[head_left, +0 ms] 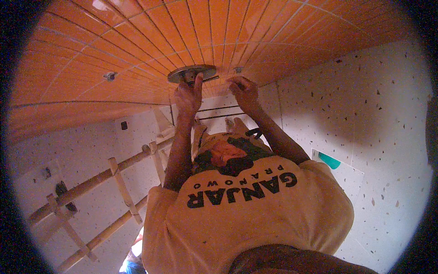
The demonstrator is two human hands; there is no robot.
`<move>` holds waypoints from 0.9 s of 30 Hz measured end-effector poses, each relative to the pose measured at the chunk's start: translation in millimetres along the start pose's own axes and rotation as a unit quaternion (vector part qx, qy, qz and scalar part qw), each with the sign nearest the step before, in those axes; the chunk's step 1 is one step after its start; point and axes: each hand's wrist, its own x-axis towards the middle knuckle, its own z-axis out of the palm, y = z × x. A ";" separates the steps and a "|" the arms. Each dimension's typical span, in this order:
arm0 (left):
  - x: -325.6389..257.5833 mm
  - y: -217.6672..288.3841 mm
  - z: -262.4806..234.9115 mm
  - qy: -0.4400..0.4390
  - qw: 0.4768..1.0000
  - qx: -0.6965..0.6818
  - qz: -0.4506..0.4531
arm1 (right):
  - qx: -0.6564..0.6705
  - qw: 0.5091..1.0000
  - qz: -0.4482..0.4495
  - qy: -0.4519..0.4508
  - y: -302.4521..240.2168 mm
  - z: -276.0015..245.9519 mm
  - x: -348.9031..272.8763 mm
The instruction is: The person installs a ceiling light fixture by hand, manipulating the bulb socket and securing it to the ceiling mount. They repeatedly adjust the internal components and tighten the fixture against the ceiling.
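Observation:
A round metal plate [177, 73] with a raised middle sits against the orange tiled wall [150, 41]. My left hand [188, 97] grips the plate's middle part from below, its thumb raised along it. From that middle part a short thin rod [211, 78] sticks out to the right. Just right of the rod, apart from the plate, my right hand [245, 91] is closed with its fingertips together. Whatever may be between those fingertips is too small to make out.
Small metal fittings poke out of the tiles on the left [110, 76] and right [238, 70]. A wooden ladder [121, 189] runs along my left over the speckled pale floor [27, 169]. A green patch [329, 160] shows at right. Part of another person [133, 255] appears lower left.

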 end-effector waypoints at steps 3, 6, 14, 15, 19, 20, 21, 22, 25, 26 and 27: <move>4.1 -10.3 5.0 -0.004 0.999 -0.028 0.022 | 0.014 1.000 -0.011 0.002 2.9 0.7 -0.1; 4.0 -10.4 7.4 -0.016 0.999 0.025 0.017 | 0.002 0.999 -0.032 0.008 6.1 2.0 0.6; 2.2 -14.1 14.1 0.013 0.988 -0.151 0.012 | 0.041 0.999 -0.036 0.004 -1.9 6.0 -1.4; 2.2 -15.1 14.5 0.012 0.988 -0.157 0.007 | 0.041 0.998 -0.036 0.006 -1.9 6.4 -0.7; -1.3 -10.9 17.6 0.033 0.982 -0.185 0.017 | 0.037 0.999 -0.031 0.004 -7.5 6.1 0.7; -4.5 -5.0 16.2 0.030 0.981 -0.193 0.005 | 0.032 0.999 -0.029 0.000 -10.1 5.3 0.9; -5.8 -1.8 14.7 0.026 0.979 -0.200 -0.007 | 0.041 0.999 -0.005 -0.007 -13.1 6.4 0.6; -4.9 -11.0 18.3 0.038 0.985 -0.169 0.024 | 0.051 0.998 0.018 -0.015 -17.4 8.2 -0.4; -3.0 -25.4 25.2 0.055 0.990 -0.112 0.060 | 0.030 0.999 -0.004 -0.009 -13.3 12.0 1.5; -3.0 -19.4 25.3 0.050 0.991 -0.117 0.037 | 0.016 1.000 -0.026 -0.001 -10.9 12.7 3.2; -2.9 -14.3 24.0 0.044 0.992 -0.121 0.014 | 0.022 1.000 -0.022 -0.004 -9.0 12.2 3.8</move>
